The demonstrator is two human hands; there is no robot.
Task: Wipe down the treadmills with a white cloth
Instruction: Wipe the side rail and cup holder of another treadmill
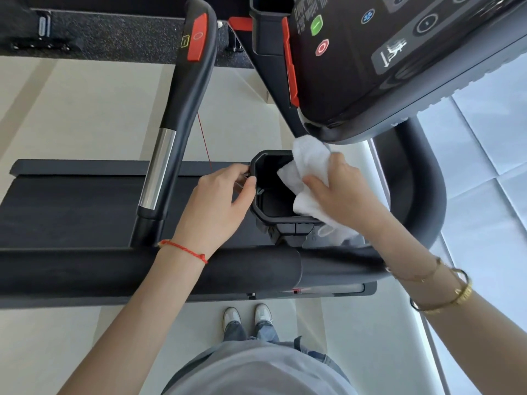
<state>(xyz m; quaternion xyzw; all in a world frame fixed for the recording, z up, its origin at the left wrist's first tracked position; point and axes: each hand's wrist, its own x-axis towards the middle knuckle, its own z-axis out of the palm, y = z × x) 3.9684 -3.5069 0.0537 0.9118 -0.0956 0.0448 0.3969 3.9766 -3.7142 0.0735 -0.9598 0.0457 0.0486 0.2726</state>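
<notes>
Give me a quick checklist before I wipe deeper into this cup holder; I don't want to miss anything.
1. White cloth gripped in right hand: ok.
2. Left hand steadying the cup holder rim: ok.
3. Cloth reaching inside the holder: ok, draped over its right edge.
4. Holder bottom free of items: cannot tell, dark and partly covered.
5. Red safety cord clear of both hands: ok.

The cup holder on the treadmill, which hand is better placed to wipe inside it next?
Right hand: it already holds the white cloth at the cup holder rim. The left hand only steadies the holder's outer edge.
</notes>
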